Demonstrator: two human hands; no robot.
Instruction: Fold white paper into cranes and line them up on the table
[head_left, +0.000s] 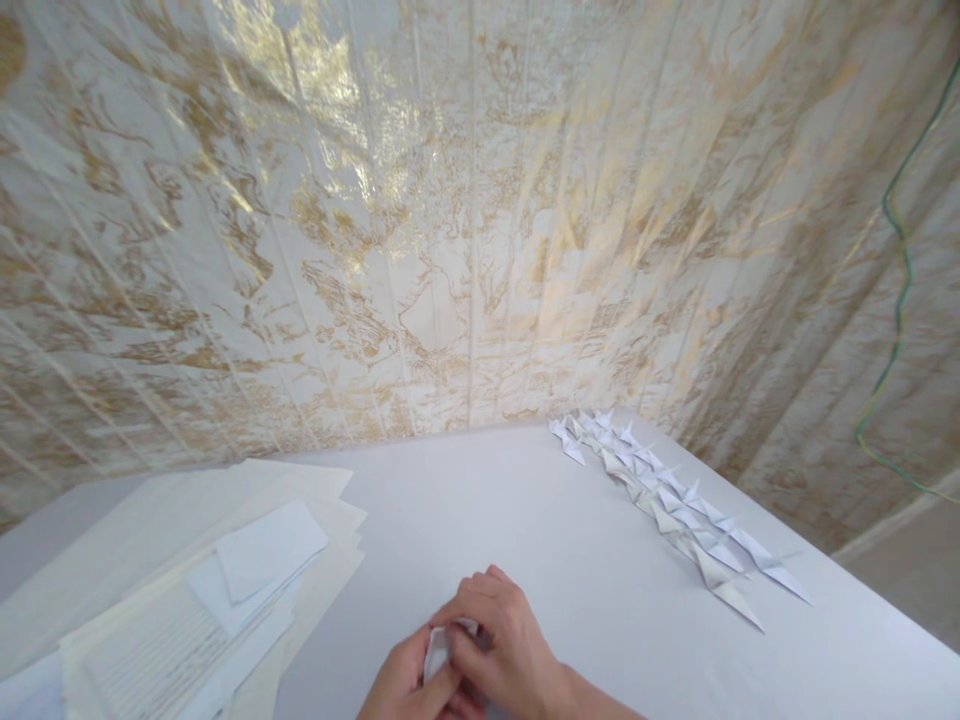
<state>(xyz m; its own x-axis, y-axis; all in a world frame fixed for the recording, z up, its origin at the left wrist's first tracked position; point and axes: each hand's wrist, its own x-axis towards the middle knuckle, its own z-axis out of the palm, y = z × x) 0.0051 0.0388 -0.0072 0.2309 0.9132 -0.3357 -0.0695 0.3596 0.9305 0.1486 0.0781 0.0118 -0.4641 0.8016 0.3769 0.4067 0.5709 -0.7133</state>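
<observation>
Close to the bottom edge of the head view, a small folded piece of white paper (437,652) is pinched between both of my hands. My left hand (401,680) grips it from the left, with the thumb along its lower side. Curled over its top and right side is my right hand (499,630), thumb pressed near the paper. Most of the paper is hidden behind the fingers, so its full shape cannot be made out. Both hands are just above the white table (450,510).
Several folded white paper cranes (660,500) stand in rows along the table's right side. At left lie overlapping sheets of paper (315,490), some printed, with smaller white pieces (270,550) on top. A gold-patterned curtain (420,250) hangs behind; a green cord (900,290) dangles at right.
</observation>
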